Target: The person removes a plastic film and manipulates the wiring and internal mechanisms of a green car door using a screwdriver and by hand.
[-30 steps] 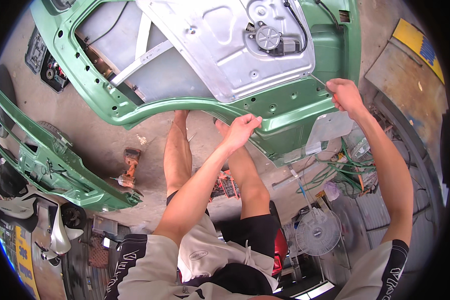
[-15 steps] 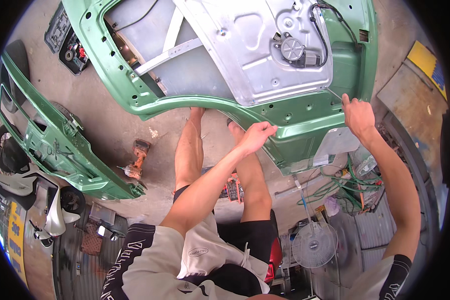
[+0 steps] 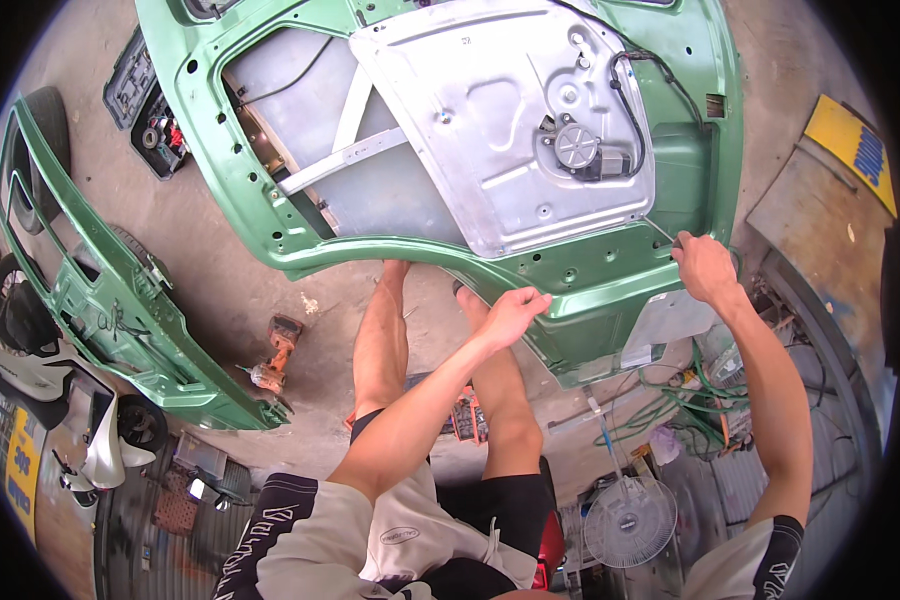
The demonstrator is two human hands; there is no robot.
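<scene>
A large green vehicle door lies in front of me, with a silver metal panel set into it. On that panel are a round window motor and a black wiring harness. My right hand is closed on a thin metal tool, whose far end meets the panel's near right corner; its exact kind is unclear. By the door's near edge, my left hand has its fingers pinched together. Whatever may be between them is hidden.
An orange cordless drill lies on the floor beside a second green door at left. An open tool case sits far left. Green hose and a fan are at the near right, with a yellow sign board farther back.
The whole scene sits lower in the picture, as the view has tipped up. Both hands keep nearly the same places against the door, and the tool still meets the panel's corner.
</scene>
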